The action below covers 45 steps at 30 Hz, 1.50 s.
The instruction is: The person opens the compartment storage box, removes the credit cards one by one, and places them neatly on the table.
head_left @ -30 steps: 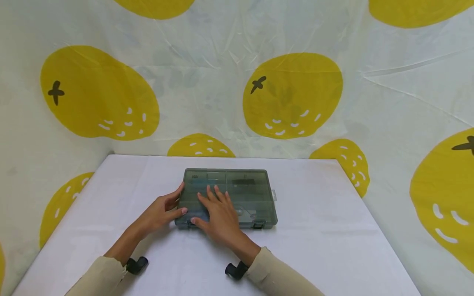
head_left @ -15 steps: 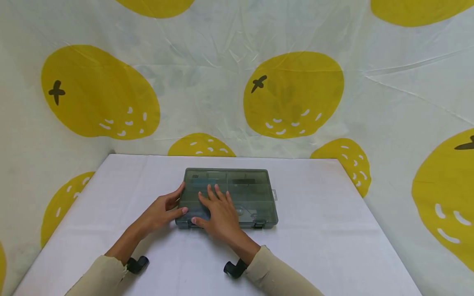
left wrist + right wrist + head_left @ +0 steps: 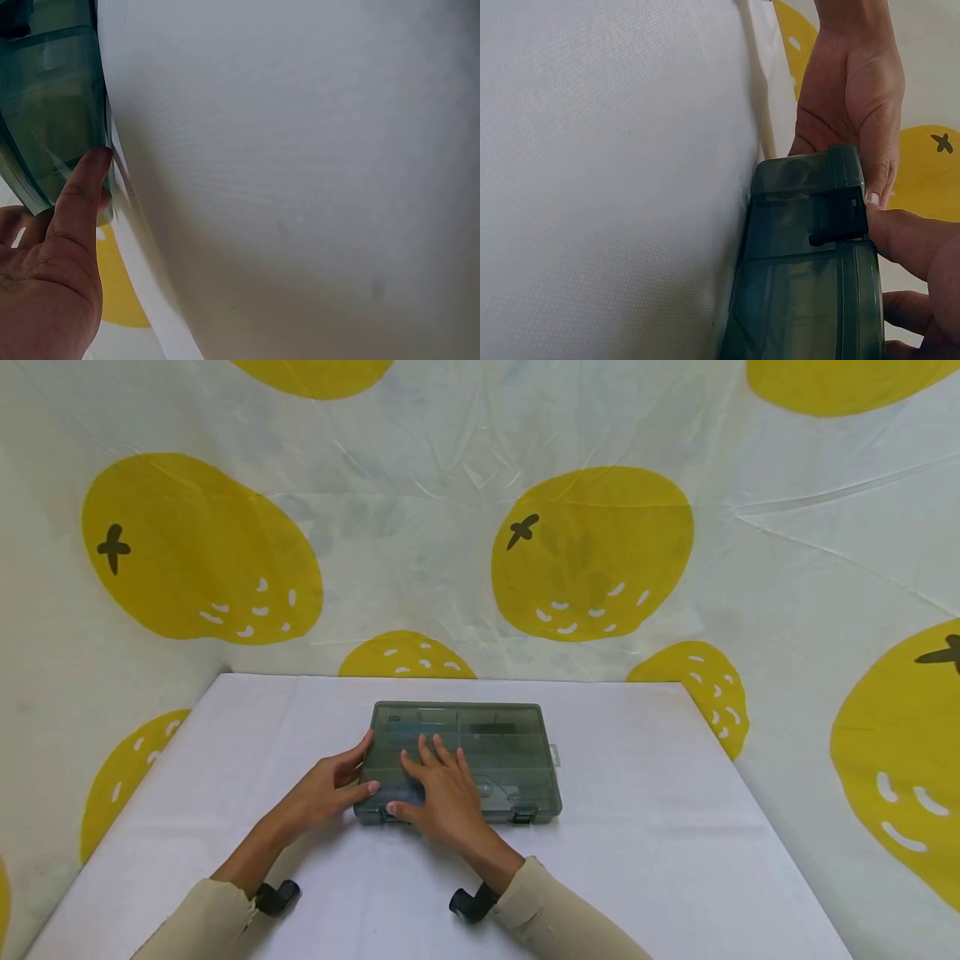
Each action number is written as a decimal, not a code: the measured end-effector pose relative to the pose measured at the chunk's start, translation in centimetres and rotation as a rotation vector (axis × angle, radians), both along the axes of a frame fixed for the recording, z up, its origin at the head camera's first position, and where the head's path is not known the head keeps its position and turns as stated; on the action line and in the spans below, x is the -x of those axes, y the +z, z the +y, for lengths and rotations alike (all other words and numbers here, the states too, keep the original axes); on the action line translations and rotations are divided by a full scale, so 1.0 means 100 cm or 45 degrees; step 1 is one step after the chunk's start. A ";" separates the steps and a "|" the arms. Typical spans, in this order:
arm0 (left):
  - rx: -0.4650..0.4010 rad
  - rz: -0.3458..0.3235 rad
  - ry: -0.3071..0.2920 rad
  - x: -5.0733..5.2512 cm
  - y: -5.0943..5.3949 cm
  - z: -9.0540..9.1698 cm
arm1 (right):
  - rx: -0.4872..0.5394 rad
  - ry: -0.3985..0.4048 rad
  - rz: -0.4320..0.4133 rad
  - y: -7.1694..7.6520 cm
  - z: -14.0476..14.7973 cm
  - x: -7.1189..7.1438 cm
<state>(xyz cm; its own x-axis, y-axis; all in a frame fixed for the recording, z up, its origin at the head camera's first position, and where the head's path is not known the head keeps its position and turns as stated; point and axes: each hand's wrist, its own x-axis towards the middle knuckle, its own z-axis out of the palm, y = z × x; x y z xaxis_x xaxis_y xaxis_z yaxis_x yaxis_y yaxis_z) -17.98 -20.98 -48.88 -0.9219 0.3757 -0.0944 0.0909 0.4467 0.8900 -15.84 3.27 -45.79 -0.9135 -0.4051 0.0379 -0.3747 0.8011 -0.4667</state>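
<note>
Resting our right hand [image 3: 447, 797] on the lid [image 3: 498, 756], we are keeping its fingers straight and spread, gripping nothing, with the thumb lying at the near-left latch [image 3: 844, 217]. We are holding the case's left end with our left hand [image 3: 322, 793], its thumb sitting over the edge and its fingers curling against the side. The green see-through case [image 3: 536, 802] is lying flat just below the centre of the frame, its second latch [image 3: 523, 817] facing us along the near edge and a clear tab [image 3: 556, 755] sticking out at its right. Through the lid we are making out dividers and some dim contents, too murky for naming.

As for progress, we are seeing the lid lying down over the base, so the case is looking closed. What is probably remaining is concerning the latch under our thumb; whether it is fully catching, we cannot tell. Around all this, the white table [image 3: 652, 810] is filling the lower frame, and the fruit-patterned backdrop [image 3: 420, 535] is hanging across the upper frame.
</note>
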 end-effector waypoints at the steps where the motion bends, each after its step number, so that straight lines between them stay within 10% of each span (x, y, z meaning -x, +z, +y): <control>1: -0.004 -0.002 0.003 0.000 0.000 0.000 | -0.009 0.002 0.008 -0.001 0.000 0.000; 32: -0.020 -0.005 0.015 0.002 -0.004 -0.001 | -0.214 0.106 0.374 -0.023 0.009 -0.005; 45: -0.059 -0.004 -0.009 0.003 -0.007 -0.001 | 0.069 0.336 0.055 -0.011 0.048 0.004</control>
<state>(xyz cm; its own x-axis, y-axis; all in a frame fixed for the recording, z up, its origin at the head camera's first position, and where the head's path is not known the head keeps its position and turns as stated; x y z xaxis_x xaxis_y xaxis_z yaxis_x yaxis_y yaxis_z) -18.29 -21.12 -49.56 -0.9190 0.3860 -0.0797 0.0910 0.4046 0.9099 -16.21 8.09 -46.92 -0.7734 -0.6255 0.1029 -0.5881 0.6473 -0.4849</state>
